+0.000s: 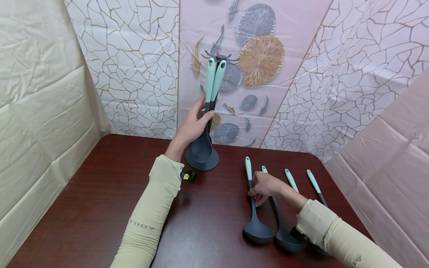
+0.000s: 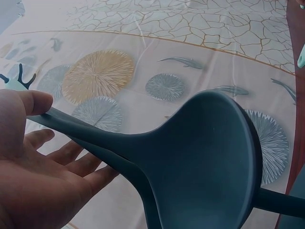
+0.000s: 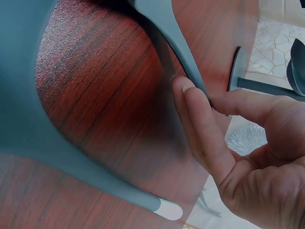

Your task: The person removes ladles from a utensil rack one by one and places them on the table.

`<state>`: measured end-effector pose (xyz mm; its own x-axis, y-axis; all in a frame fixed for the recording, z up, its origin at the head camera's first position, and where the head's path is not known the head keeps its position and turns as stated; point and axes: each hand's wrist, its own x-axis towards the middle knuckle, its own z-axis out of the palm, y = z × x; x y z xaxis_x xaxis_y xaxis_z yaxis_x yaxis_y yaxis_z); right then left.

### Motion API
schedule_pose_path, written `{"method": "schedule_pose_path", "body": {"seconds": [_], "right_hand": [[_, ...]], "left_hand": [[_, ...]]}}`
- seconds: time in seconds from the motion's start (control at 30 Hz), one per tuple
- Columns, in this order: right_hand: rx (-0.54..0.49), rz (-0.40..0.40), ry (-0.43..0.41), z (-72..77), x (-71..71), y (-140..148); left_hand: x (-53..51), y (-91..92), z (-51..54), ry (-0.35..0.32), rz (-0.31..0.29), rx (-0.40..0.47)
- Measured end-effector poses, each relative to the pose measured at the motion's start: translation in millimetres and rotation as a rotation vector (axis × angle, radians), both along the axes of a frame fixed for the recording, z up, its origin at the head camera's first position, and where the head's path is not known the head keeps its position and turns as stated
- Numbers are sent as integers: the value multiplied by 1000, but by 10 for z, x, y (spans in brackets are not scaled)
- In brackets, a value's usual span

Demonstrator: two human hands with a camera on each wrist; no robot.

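Note:
At the back of the table, my left hand (image 1: pixel 191 126) holds the dark shaft of a ladle (image 1: pixel 200 148) with a mint handle, at the utensil stand (image 1: pixel 212 163). A second mint handle (image 1: pixel 219 76) stands close beside it under the hooks. The left wrist view shows the thumb over the shaft of the ladle (image 2: pixel 205 152), fingers spread beneath. Farther right, my right hand (image 1: pixel 266 184) pinches the shaft of another ladle (image 1: pixel 258 231), whose bowl is low on the table. Thumb and fingertips meet on that shaft (image 3: pixel 178 43) in the right wrist view.
A second table ladle (image 1: pixel 289 241) lies just right of the pinched one. Two more mint handles (image 1: pixel 291 178) lie farther right, partly hidden by my right arm. Patterned cloth (image 1: pixel 140 67) hangs behind the dark wooden table (image 1: pixel 100 208); plain cloth hangs at both sides.

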<state>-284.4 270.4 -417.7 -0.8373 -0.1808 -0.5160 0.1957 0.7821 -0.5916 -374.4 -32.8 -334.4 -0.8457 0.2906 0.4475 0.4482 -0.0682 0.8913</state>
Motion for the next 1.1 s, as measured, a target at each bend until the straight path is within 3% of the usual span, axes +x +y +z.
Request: {"method": "schedule_pose_path", "body": {"seconds": [0.63, 1.1], "right_hand": [[-13, 50, -53, -21, 55, -8], [26, 37, -50, -47, 64, -21]], "left_hand": [[-11, -10, -1, 44, -2, 15], [-10, -4, -18, 19, -22, 30]]}}
